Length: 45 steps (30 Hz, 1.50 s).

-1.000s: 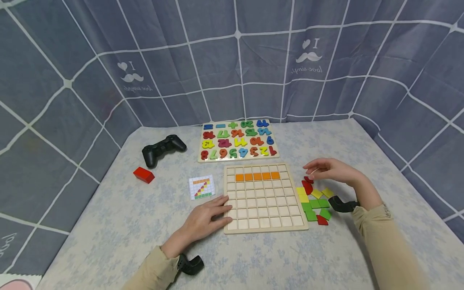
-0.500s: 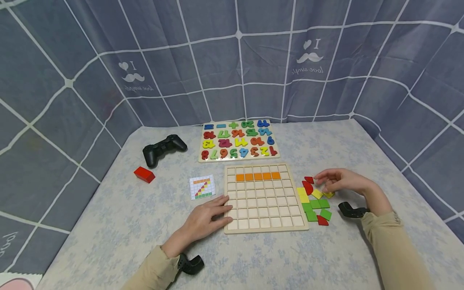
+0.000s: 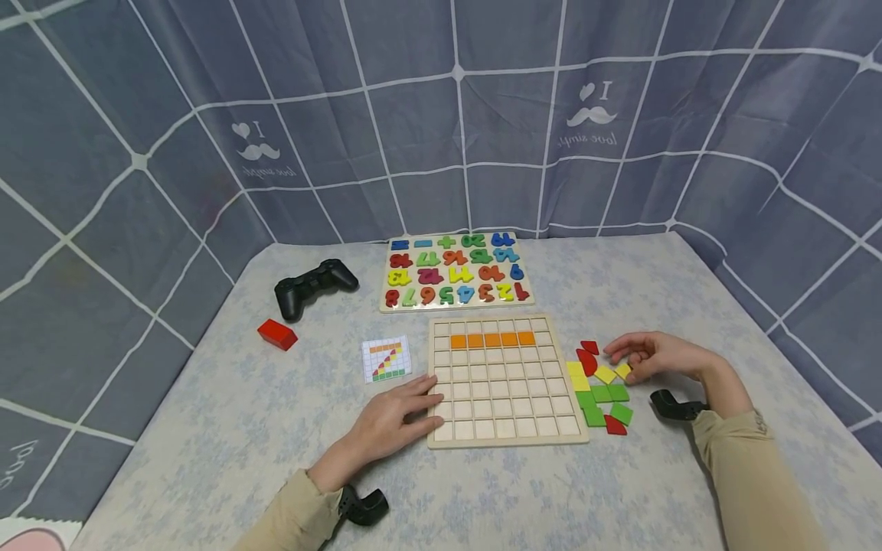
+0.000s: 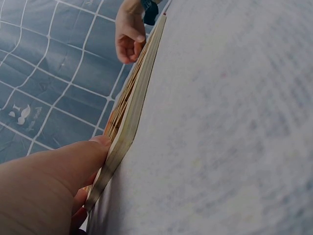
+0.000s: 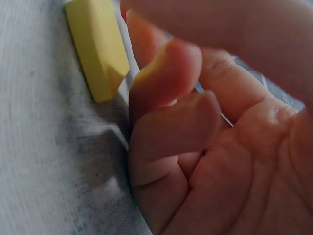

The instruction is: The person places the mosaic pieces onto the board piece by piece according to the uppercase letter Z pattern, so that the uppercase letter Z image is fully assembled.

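My left hand (image 3: 391, 419) rests on the left edge of a wooden grid board (image 3: 506, 398), its thumb lying on the rim in the left wrist view. Orange square tiles (image 3: 492, 340) fill part of one row near the board's far side. To the right of the board, my right hand (image 3: 664, 361) hovers low with fingers bent, its thumb beside a yellow tile (image 3: 623, 371). That yellow tile (image 5: 95, 46) lies on the cloth in the right wrist view, beside the curled fingers. Green tiles (image 3: 601, 393) and red pieces (image 3: 588, 361) lie loose around there.
A pattern card (image 3: 387, 359) lies left of the board. Behind stands a number puzzle board (image 3: 458, 272). A black game controller (image 3: 315, 288) and a red block (image 3: 278, 334) sit at the left. Grey-blue gridded curtain (image 3: 413, 115) surrounds the table.
My right hand has moved right and slightly nearer, from the red pieces to the yellow tile. The left hand stays on the board's edge.
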Tool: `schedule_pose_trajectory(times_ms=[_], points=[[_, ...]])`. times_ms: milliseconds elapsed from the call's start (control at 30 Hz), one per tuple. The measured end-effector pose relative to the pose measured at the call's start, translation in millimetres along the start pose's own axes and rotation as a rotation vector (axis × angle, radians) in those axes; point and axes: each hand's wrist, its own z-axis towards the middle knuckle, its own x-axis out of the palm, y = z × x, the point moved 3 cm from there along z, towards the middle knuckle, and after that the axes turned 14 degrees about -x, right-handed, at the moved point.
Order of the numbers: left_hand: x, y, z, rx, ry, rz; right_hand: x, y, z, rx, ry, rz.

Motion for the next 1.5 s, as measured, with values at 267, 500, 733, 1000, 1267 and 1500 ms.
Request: schedule_pose_trajectory(times_ms=[267,500,733,1000,1267,1500], points=[[-0.3,-0.6,-0.4,0.006,-0.01,-0.001,2,3,2.1,-0.015,0.031,-0.017],[-0.2,-0.9,-0.3,0.004,-0.007,-0.001,1,5,5.2,0.071,-0.018,-0.128],[-0.2,0.6,-1.0,-0.004,0.003,-0.009,1,6,9.0,0.086,0.015,-0.16],[-0.3,0.7,-0.1,0.002,-0.002,-0.002,11,25,22.3,-0.005,0.027,-0.115],[-0.8,0.4,0.6,0.004,0.0,0.001,32,48,64.6,-0.062,-0.041,-0.169],[-0.5,1.3,-0.1,0.004,0.003,0.0,50,48,105.0,-0.053,-0.072,-0.278]])
